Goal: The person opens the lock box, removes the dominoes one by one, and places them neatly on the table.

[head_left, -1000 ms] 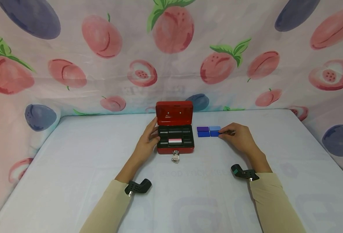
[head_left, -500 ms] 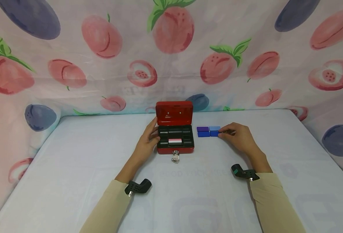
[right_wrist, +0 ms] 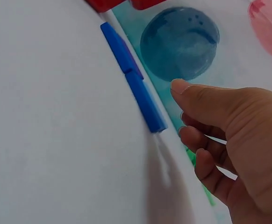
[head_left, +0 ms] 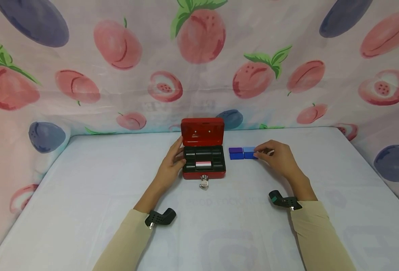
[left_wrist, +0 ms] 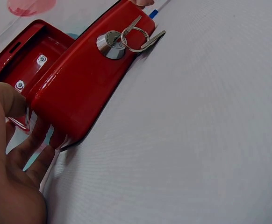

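A red cash box (head_left: 204, 175) stands with its lid (head_left: 202, 131) raised and a black compartment tray inside. My left hand (head_left: 168, 163) grips its left side, thumb at the rim and fingers along the outer wall. One white block with a pink edge (head_left: 203, 164) lies in the tray. To the box's right, a purple block (head_left: 235, 150), a light blue block (head_left: 248, 149) and two dark blue blocks (head_left: 236, 156) form a tight two-by-two group. Just above the group's right end, my right hand (head_left: 276, 158) hovers, fingers loosely bent, with nothing visible between them.
Keys on a ring (left_wrist: 143, 39) hang from the lock (left_wrist: 111, 44) at the box's front. A white cloth (head_left: 199, 226) covers the table, and a fruit-printed curtain (head_left: 199, 75) rises behind it. Each wrist wears a black camera mount (head_left: 160, 217).
My right hand has risen slightly, its fingertips lifting from the right-hand blue block. The left hand and the cash box have stayed put.
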Demonstrator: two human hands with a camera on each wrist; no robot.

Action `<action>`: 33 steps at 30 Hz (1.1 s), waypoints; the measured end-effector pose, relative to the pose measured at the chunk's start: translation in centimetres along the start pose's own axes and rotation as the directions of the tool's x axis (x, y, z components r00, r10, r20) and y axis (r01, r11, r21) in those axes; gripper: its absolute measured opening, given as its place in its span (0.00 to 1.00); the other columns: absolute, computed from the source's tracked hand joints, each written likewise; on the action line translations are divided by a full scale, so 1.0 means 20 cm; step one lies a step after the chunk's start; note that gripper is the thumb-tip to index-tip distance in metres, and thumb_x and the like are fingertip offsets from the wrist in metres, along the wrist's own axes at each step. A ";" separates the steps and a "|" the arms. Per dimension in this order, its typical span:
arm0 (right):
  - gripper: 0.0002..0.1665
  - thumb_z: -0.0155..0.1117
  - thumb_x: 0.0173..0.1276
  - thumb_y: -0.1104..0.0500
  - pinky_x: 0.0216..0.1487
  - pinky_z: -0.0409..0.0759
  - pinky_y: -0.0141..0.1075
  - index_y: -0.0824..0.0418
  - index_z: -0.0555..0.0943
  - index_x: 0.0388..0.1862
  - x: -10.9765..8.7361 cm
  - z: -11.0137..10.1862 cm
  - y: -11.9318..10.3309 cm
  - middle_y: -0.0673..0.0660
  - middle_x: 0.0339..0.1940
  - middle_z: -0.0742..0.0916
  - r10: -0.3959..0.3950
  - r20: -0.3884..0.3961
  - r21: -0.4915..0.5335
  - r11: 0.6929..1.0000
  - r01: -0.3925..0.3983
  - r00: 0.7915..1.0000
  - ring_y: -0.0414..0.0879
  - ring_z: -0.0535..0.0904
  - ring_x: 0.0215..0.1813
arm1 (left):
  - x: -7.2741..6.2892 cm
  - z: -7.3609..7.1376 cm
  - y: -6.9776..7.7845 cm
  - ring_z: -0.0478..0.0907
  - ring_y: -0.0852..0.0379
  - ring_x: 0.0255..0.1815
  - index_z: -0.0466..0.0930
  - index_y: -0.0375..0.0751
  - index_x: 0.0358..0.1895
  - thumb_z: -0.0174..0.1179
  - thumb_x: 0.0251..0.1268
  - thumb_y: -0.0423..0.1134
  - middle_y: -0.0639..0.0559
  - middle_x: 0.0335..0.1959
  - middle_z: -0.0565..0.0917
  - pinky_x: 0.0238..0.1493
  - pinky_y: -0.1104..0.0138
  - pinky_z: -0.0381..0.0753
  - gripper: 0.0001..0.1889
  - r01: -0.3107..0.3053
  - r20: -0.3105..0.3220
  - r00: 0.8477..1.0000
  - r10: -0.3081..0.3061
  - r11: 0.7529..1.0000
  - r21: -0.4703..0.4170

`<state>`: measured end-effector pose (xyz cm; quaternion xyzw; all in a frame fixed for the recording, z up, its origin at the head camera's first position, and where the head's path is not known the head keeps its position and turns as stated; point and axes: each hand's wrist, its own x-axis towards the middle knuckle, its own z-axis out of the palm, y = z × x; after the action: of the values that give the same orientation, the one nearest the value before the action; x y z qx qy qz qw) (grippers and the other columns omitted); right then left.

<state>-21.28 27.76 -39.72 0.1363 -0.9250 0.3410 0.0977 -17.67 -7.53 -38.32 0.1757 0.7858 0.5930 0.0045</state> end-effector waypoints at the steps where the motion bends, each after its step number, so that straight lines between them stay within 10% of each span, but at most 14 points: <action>1: 0.08 0.70 0.60 0.62 0.37 0.78 0.35 0.61 0.87 0.39 0.00 0.00 -0.01 0.53 0.34 0.85 -0.013 -0.006 -0.002 1.000 0.013 1.000 0.46 0.77 0.36 | 0.00 0.00 0.00 0.59 0.39 0.69 0.47 0.40 0.76 0.45 0.67 0.22 0.43 0.76 0.50 0.65 0.48 0.64 0.35 -0.003 0.000 1.000 0.003 1.000 -0.001; 19: 0.10 0.70 0.61 0.61 0.36 0.78 0.41 0.61 0.85 0.42 0.05 -0.01 -0.29 0.52 0.36 0.85 -0.157 0.006 0.023 0.987 0.157 0.988 0.45 0.77 0.38 | 0.00 0.00 -0.01 0.58 0.38 0.70 0.46 0.40 0.76 0.45 0.67 0.22 0.42 0.76 0.49 0.66 0.48 0.63 0.35 -0.013 0.006 1.000 0.013 1.000 -0.012; 33: 0.10 0.71 0.60 0.61 0.34 0.78 0.38 0.60 0.85 0.41 0.11 0.08 -0.55 0.49 0.33 0.84 -0.313 0.067 0.114 0.946 0.304 0.947 0.42 0.76 0.36 | 0.04 0.01 -0.22 0.60 0.46 0.69 0.48 0.52 0.77 0.47 0.68 0.23 0.52 0.76 0.50 0.66 0.51 0.64 0.38 -0.087 -0.019 0.996 0.086 0.996 -0.019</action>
<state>-19.93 18.27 -33.78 0.2986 -0.8769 0.3623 0.1035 -19.69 -8.18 -42.36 0.2041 0.7715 0.6021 -0.0265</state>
